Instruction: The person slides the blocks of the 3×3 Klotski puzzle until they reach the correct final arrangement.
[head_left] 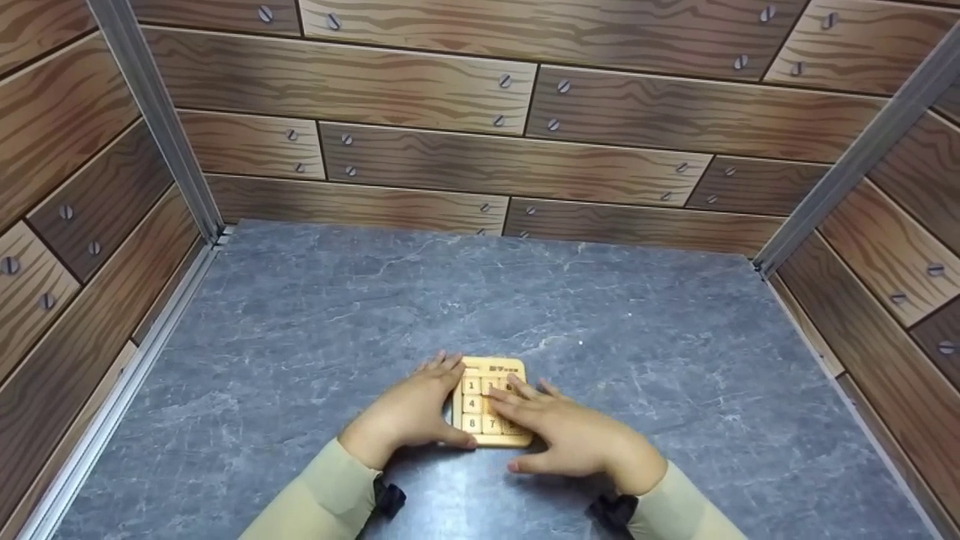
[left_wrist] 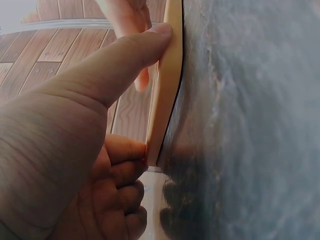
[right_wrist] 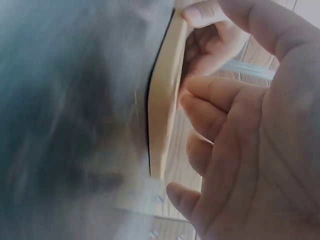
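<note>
A yellow number sliding puzzle [head_left: 495, 442] lies flat on the table, with tiles 1, 4, 8 and 7 readable. Along its left side, my left hand [head_left: 416, 409] holds the frame, thumb at the near edge and fingertips at the far left corner. The left wrist view shows that thumb [left_wrist: 125, 65] pressed on the puzzle's pale side [left_wrist: 171, 75]. Over the right part of the tiles, my right hand [head_left: 574, 435] extends its fingers, hiding several numbers. Its thumb points out past the near right corner. In the right wrist view the fingertips [right_wrist: 195, 102] are right at the puzzle's top face.
The grey marbled tabletop [head_left: 420, 300] stretches around the puzzle. Wood-patterned walls [head_left: 480, 161] enclose it at the back and both sides, with metal rails [head_left: 161, 127] at the corners. Black bands [head_left: 390, 499] sit at both wrists.
</note>
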